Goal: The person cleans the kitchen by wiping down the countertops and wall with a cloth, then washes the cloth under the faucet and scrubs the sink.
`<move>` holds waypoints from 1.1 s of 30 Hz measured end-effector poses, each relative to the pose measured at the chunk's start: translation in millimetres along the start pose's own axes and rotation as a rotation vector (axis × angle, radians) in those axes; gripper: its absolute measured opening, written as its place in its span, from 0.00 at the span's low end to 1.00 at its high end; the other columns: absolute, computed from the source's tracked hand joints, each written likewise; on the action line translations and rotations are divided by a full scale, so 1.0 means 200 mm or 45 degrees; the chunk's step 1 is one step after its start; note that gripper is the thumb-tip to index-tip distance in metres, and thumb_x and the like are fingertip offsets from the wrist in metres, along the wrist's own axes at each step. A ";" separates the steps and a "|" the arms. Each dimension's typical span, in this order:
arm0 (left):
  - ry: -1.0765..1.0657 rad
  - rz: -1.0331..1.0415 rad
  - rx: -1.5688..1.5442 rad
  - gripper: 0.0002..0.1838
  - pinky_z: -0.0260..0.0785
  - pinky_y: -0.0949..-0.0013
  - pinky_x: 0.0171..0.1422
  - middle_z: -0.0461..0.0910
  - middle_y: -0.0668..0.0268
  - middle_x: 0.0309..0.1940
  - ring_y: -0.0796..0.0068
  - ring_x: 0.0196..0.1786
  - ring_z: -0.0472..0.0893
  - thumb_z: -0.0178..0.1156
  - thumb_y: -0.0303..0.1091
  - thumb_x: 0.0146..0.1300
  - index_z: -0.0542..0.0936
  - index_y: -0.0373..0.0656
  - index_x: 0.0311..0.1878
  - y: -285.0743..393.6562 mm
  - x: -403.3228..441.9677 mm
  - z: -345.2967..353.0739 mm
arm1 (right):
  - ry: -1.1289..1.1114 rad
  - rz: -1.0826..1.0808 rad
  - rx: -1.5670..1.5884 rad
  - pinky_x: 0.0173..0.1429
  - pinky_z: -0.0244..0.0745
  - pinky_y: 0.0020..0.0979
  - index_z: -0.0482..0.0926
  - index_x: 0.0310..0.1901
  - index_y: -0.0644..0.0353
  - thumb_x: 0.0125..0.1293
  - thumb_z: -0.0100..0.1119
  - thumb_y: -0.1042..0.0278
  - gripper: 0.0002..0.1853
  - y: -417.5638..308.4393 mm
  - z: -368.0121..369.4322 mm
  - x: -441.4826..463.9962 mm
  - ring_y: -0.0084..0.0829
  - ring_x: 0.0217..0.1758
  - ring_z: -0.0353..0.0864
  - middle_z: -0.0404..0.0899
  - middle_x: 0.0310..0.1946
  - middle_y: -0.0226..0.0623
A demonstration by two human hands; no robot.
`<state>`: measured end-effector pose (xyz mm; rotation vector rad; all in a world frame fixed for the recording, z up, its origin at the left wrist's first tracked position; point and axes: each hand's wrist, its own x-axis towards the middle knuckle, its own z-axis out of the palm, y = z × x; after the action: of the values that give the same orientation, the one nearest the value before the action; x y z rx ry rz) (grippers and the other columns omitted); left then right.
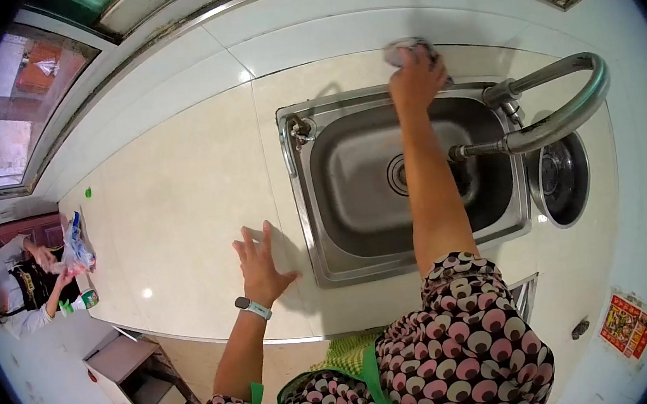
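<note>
My right hand (415, 80) reaches across the sink to the strip of counter behind it. Its fingers are closed over a greyish cloth (396, 53), which is bunched against the counter by the wall; part of the cloth is hidden under the hand. The steel sink (337, 267) lies below my right forearm, its drain partly next to the arm. Left of the sink, my left hand (262, 270) is held over the cream countertop (184, 208) with its fingers spread and nothing in it. A watch with a pale band is on that wrist.
A curved faucet (573, 127) arches over the sink's right side. Beside it stands a metal bowl (563, 187). At the far left, another person (31, 281) handles a plastic bag (77, 253) near a green-and-white bottle (84, 301). A small green object (88, 193) lies on the counter.
</note>
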<state>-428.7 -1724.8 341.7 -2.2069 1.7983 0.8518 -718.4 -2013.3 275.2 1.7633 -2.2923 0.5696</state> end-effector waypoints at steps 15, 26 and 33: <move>-0.033 0.067 0.061 0.67 0.48 0.39 0.66 0.44 0.37 0.66 0.31 0.68 0.45 0.79 0.44 0.27 0.45 0.50 0.71 0.02 0.01 0.00 | 0.251 -0.038 0.493 0.54 0.61 0.52 0.74 0.49 0.53 0.52 0.56 0.64 0.20 0.04 0.06 -0.02 0.48 0.52 0.69 0.71 0.45 0.48; -0.035 0.034 0.088 0.70 0.42 0.42 0.70 0.44 0.41 0.68 0.33 0.69 0.43 0.79 0.49 0.27 0.42 0.50 0.72 -0.01 0.03 0.03 | -0.973 -0.056 1.218 0.53 0.69 0.39 0.76 0.49 0.54 0.52 0.59 0.68 0.19 -0.20 -0.14 -0.54 0.41 0.49 0.76 0.78 0.43 0.42; -0.090 -0.086 -0.034 0.67 0.60 0.34 0.59 0.36 0.50 0.71 0.33 0.69 0.40 0.79 0.45 0.28 0.43 0.62 0.71 0.02 0.02 0.00 | -1.456 1.043 2.290 0.47 0.75 0.33 0.72 0.51 0.67 0.64 0.51 0.59 0.21 0.19 -0.90 -1.07 0.33 0.45 0.78 0.77 0.45 0.41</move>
<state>-431.0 -1729.9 340.4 -2.2109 1.6801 0.9330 -711.2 -1741.2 350.1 1.2721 -3.5338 3.3015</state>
